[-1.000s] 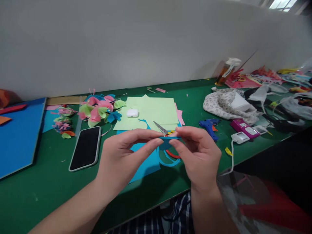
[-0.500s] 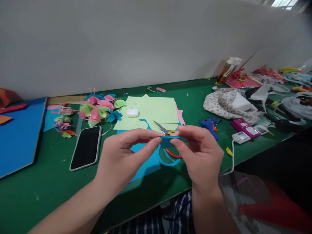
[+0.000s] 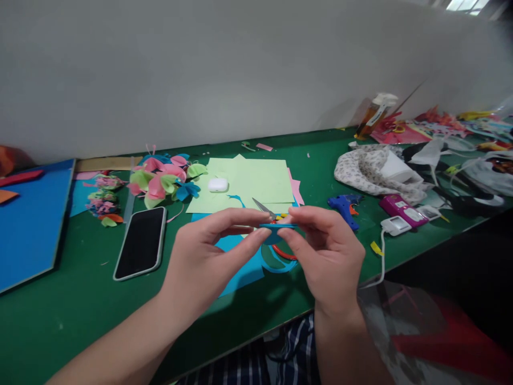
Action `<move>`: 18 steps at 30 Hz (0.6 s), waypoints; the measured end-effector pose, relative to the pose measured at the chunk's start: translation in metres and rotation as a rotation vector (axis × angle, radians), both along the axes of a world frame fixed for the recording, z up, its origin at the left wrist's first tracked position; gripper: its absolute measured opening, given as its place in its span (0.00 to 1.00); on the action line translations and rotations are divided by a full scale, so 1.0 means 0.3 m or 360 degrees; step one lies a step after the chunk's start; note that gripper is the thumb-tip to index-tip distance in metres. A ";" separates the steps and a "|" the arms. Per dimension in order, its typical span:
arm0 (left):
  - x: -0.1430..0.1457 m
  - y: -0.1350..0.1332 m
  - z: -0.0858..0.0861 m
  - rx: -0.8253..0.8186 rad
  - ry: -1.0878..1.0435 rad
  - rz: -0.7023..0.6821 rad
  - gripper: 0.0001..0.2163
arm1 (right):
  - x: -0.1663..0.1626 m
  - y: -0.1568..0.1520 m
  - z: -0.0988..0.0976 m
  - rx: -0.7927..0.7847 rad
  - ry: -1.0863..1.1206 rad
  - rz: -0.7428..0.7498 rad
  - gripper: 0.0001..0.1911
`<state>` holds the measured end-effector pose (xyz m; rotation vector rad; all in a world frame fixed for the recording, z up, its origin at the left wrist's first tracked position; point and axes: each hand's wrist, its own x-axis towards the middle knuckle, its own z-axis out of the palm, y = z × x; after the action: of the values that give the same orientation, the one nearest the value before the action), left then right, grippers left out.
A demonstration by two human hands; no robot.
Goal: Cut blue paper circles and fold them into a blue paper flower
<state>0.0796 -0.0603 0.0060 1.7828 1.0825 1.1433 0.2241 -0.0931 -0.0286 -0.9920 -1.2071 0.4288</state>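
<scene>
My left hand (image 3: 204,256) and my right hand (image 3: 326,254) meet above the green table (image 3: 60,315). Both pinch a small folded blue paper piece (image 3: 276,231) between thumb and fingers, edge-on to the camera. Under the hands lie a blue paper sheet (image 3: 238,267) with curved cut-outs and scissors (image 3: 269,214) with a red handle, their blades pointing away to the left. Light green paper sheets (image 3: 248,184) lie behind them.
A phone (image 3: 140,243) lies face up at the left, near a pile of paper flowers (image 3: 162,179) and a white earbud case (image 3: 218,185). A blue board (image 3: 28,224) is far left. A blue glue gun (image 3: 343,206), a cloth (image 3: 372,171), a bottle (image 3: 372,115) and clutter fill the right.
My hands have shifted very slightly while holding the blue piece; the pinch stays the same. Nothing else on the table has moved.
</scene>
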 end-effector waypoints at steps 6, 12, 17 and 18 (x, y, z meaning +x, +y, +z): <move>-0.005 0.004 -0.014 -0.0018 0.0004 0.0015 0.01 | -0.006 0.002 -0.005 -0.0018 0.0063 0.0055 0.19; -0.002 0.001 -0.003 0.0006 0.0079 0.0050 0.01 | -0.001 0.007 0.000 -0.0097 0.0164 0.0182 0.19; -0.003 0.005 -0.007 -0.0015 0.0115 0.0042 0.01 | 0.009 0.014 -0.005 -0.0252 0.0193 0.0204 0.16; -0.003 0.006 -0.008 -0.0019 0.0117 0.0036 0.01 | 0.011 0.014 -0.007 -0.0278 0.0195 0.0211 0.15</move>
<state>0.0786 -0.0585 0.0034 1.8202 1.1525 1.0898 0.2275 -0.0888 -0.0306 -1.0223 -1.1422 0.6996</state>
